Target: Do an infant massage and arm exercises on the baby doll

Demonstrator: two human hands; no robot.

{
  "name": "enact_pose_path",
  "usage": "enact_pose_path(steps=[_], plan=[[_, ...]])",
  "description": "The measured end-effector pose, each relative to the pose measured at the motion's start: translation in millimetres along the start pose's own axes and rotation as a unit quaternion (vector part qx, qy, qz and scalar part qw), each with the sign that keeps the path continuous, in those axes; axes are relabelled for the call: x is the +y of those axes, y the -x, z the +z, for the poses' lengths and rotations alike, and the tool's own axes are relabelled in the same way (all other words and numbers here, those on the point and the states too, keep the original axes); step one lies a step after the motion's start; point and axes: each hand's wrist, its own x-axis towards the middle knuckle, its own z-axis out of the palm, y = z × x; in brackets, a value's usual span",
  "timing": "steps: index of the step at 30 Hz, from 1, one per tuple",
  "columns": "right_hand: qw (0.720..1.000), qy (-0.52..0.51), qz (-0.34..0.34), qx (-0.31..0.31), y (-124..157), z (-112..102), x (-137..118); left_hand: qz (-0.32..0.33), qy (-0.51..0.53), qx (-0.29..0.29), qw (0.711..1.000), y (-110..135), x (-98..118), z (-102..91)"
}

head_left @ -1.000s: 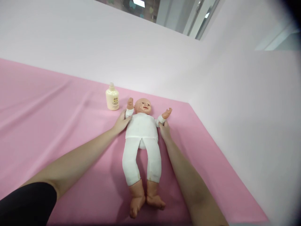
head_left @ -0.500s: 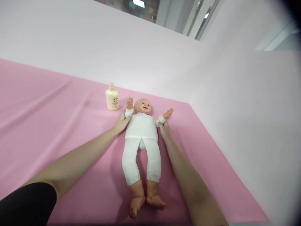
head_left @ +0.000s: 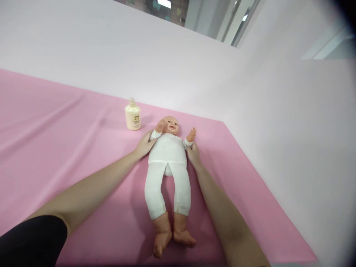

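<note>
A baby doll (head_left: 168,152) with a white cloth body lies on its back, its head away from me and its bare feet toward me. My left hand (head_left: 145,144) is closed round the doll's arm at the left of the view, thumb on top, near the shoulder. On the other side my right hand (head_left: 194,152) grips the doll's other arm below its wrist. Both doll hands point up beside the head, the left-side one partly in front of it. My fingers behind the arms are mostly hidden.
Pink sheeting (head_left: 91,159) with long creases covers the surface under the doll. A cream pump-top bottle (head_left: 132,116) stands left of the doll's head. White walls (head_left: 178,70) rise behind and to the right, with a window (head_left: 205,18) above.
Both doll arms have swung inward toward its head and chest, with my hands still on them. The doll's head has turned or shifted slightly right; the bottle stays put.
</note>
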Motion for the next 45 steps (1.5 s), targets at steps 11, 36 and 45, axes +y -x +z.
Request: enact_pose_path(steps=[11, 36, 45], plan=[[0.998, -0.039, 0.049, 0.028, 0, -1, -6, -0.056, 0.021, 0.032, 0.998, 1, -4, 0.3], [0.999, 0.001, -0.031, -0.017, 1, -1, -4, -0.007, 0.014, -0.003, 1.000, 1, 4, -0.3], [0.998, -0.026, 0.053, 0.022, 1, -2, -7, -0.042, 0.015, 0.017, 0.999, -1, -5, -0.1]])
